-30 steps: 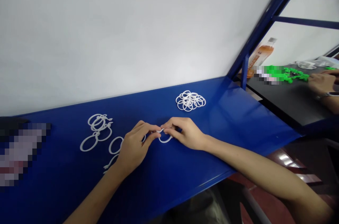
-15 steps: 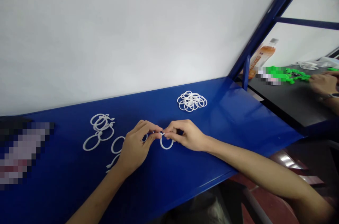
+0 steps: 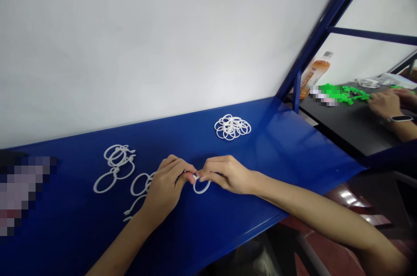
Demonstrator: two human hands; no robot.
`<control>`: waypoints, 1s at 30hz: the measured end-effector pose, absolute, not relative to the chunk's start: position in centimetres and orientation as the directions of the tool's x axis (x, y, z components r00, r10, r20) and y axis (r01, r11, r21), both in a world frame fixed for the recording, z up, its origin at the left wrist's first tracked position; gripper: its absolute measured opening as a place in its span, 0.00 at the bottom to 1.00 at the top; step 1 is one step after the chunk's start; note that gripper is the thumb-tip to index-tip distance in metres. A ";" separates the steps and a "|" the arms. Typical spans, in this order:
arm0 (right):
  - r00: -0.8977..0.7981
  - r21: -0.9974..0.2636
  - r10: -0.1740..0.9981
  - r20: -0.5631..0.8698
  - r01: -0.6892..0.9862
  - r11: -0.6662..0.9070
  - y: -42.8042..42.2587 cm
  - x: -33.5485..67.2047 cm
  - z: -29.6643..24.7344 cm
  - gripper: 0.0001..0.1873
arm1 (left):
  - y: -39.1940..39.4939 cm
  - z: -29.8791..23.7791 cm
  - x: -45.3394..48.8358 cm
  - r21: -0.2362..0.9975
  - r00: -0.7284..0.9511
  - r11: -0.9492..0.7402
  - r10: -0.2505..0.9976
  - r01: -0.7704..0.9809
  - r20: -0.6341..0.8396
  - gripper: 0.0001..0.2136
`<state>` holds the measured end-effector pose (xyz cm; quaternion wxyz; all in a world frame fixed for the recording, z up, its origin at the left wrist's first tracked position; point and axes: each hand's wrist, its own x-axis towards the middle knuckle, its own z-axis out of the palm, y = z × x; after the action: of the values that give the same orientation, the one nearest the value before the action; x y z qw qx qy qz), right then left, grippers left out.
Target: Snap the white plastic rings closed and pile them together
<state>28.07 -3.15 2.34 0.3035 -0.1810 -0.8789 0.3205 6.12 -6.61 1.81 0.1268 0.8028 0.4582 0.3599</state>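
Note:
My left hand [image 3: 166,187] and my right hand [image 3: 223,174] meet fingertip to fingertip over the blue table [image 3: 293,150]. Both pinch the top of one small white plastic ring [image 3: 201,186], which rests on the table between them. A heap of several small white rings [image 3: 232,127] lies beyond my right hand. Left of my left hand lie linked white rings [image 3: 114,167], some large and some small, and part of another chain [image 3: 138,189] is hidden under my left wrist.
A white wall rises behind the table. A blue frame post [image 3: 321,24] stands at the right. Beyond it, another person's hands [image 3: 387,104] work on a dark table with green parts [image 3: 345,92] and an orange bottle [image 3: 311,74]. A blurred patch covers the far left.
Both hands have slid slightly toward me with the ring still pinched between them. The view has shifted a little; the ring heaps lie where they were.

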 end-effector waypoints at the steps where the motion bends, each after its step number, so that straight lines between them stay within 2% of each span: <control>1: -0.760 -0.660 0.500 0.415 0.126 0.740 -3.1 28.1 2.3 0.10 | -6.6 1.7 6.1 0.518 0.331 -0.552 0.824 0.653 0.460 0.15; 5: -0.752 -0.618 0.519 0.406 0.193 0.762 -2.5 27.9 2.0 0.11 | -6.3 1.4 5.9 0.421 0.354 -0.561 0.806 0.713 0.475 0.13; 9: -0.685 -0.465 0.620 0.382 0.437 0.770 -1.0 28.8 2.5 0.11 | -5.8 1.4 5.2 0.265 0.361 -0.506 0.819 0.821 0.446 0.09; 12: -0.542 -0.348 0.752 0.374 0.670 0.656 0.7 31.0 3.3 0.09 | -5.5 1.5 4.3 0.199 0.345 -0.437 0.862 0.877 0.372 0.10; 15: -0.380 -0.335 0.855 0.352 0.802 0.494 2.5 33.8 4.1 0.07 | -5.4 1.4 3.5 0.174 0.345 -0.406 0.889 0.897 0.301 0.15; 18: -0.337 -0.396 0.899 0.280 0.812 0.428 3.7 35.8 4.6 0.04 | -5.3 1.2 3.2 0.171 0.340 -0.390 0.904 0.905 0.261 0.17; 22: -0.440 -0.438 0.875 0.201 0.759 0.482 4.3 36.8 4.7 0.09 | -5.2 1.0 3.2 0.205 0.326 -0.375 0.915 0.904 0.236 0.15; 26: -0.529 -0.409 0.824 0.202 0.719 0.562 4.5 37.0 4.2 0.12 | -5.1 0.9 3.4 0.230 0.325 -0.378 0.916 0.897 0.237 0.13; 30: -0.512 -0.333 0.835 0.203 0.766 0.550 4.7 37.0 3.8 0.11 | -5.1 0.8 3.5 0.222 0.322 -0.374 0.917 0.901 0.237 0.13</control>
<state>37.00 4.73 3.83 0.1715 -0.4633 -0.8636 0.1008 3.54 -5.13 0.81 0.0244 0.8126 0.5591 0.1627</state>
